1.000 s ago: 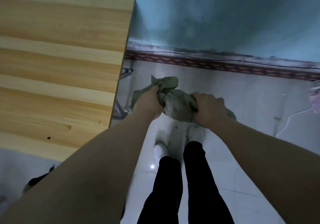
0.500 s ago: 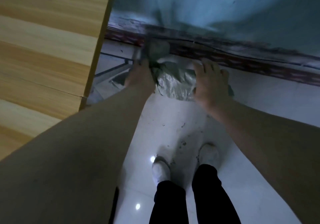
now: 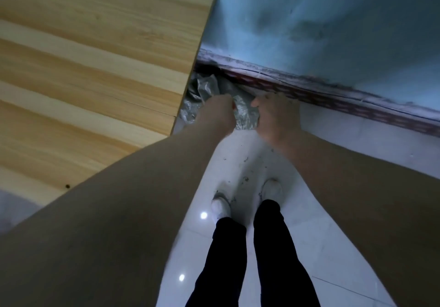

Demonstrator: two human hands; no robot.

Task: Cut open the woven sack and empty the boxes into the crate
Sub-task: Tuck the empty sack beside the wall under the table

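Woven sack (image 3: 244,114), crumpled into a grey-green wad, sits at 12 o'clock from mid-frame, against the skirting (image 3: 333,92), with the desk (image 3: 95,68) corner just beside it at 10 o'clock. The left hand (image 3: 217,114) and right hand (image 3: 277,118) each have a grip clenched on its folds. It looks light, limp and slippery, so bunched cloth is the best hold. The fingertips are hidden, blur smears the weave, and no boxes or crate show.

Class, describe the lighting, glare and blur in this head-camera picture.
Head view: dim, bluish light; two glare spots on the glossy white tiled floor; the left hand, right hand and crumpled grey woven sack are blurred; the pale wooden tabletop looks sharper.
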